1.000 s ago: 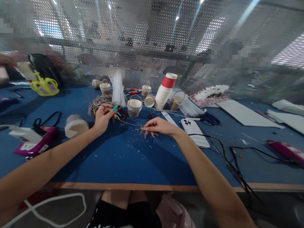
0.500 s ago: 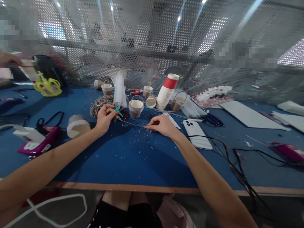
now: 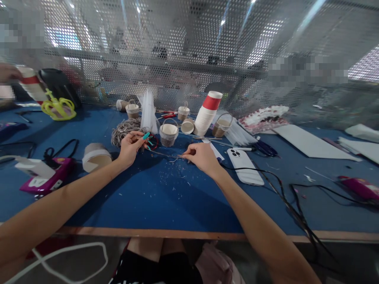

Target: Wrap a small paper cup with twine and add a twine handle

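Right hand (image 3: 203, 157) has drawn back slightly to the right since the first frame, its hanging fingers now curled in; left hand (image 3: 129, 150) is about where it was. Judged from that, the right grip is firmer and the thin grey-brown fibrous cord (image 3: 164, 154) is under light tension. Cord is strung between the two hands, low over the blue matte worktop (image 3: 142, 197), nearly straight with a slight sag. Left grip: thumb and forefinger together, clamped on the cord. Right grip: fingertips together, pinching it too; whether they have its cut end can't be told, the hand hides it. Materials: cord looks dry, rough, a bit hairy, matching the loose tangled heap of grey-brown cord (image 3: 120, 132) just behind the left hand. Fine pale fibre scraps (image 3: 174, 177) litter the surface below. Beyond the cord, upright: small grey-wrapped bucket with white rim and thin hoop handle (image 3: 168, 138). Behind it to the right, a leaning stack of ribbed white paper cups with a red band (image 3: 204, 118). Larger grey cup with a pale band (image 3: 96, 157) lies on its side by the left forearm. Smooth white smartphone (image 3: 245, 169) lies flat, right of the right hand.
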Demonstrator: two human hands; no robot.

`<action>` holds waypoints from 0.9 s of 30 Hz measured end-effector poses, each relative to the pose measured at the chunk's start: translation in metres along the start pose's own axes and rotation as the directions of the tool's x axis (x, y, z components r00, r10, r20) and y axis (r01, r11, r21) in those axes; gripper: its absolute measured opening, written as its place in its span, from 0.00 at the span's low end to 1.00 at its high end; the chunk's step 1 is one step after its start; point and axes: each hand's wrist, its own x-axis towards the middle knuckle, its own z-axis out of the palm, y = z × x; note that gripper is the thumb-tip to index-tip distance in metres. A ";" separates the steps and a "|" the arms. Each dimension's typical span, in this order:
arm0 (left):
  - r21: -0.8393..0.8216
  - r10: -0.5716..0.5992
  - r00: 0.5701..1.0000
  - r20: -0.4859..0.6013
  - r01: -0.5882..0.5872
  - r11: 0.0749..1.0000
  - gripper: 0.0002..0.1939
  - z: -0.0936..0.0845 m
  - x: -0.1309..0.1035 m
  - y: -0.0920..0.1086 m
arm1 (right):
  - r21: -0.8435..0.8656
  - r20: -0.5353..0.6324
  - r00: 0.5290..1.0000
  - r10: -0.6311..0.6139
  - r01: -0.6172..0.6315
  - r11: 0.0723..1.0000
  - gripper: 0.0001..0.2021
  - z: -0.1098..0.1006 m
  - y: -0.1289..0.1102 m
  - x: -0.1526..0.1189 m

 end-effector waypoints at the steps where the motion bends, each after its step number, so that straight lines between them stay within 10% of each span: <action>1: -0.008 -0.002 1.000 0.001 0.002 1.000 0.14 0.000 0.000 0.000 | 0.014 -0.009 1.000 0.009 -0.009 1.000 0.08 0.000 -0.001 -0.001; 9: -0.084 -0.061 0.997 -0.044 0.058 0.995 0.08 0.001 0.001 0.002 | 0.225 -0.012 1.000 0.024 -0.021 0.974 0.15 0.006 -0.002 -0.001; 19: -0.087 -0.072 0.996 -0.055 0.067 0.994 0.09 0.002 0.001 0.003 | 0.546 0.488 0.862 -0.137 -0.180 0.818 0.14 -0.007 0.010 0.009; 27: -0.011 -0.060 0.998 -0.018 0.059 0.998 0.10 0.003 -0.001 0.004 | 0.502 0.437 0.897 -0.074 -0.174 0.847 0.09 -0.003 0.007 0.006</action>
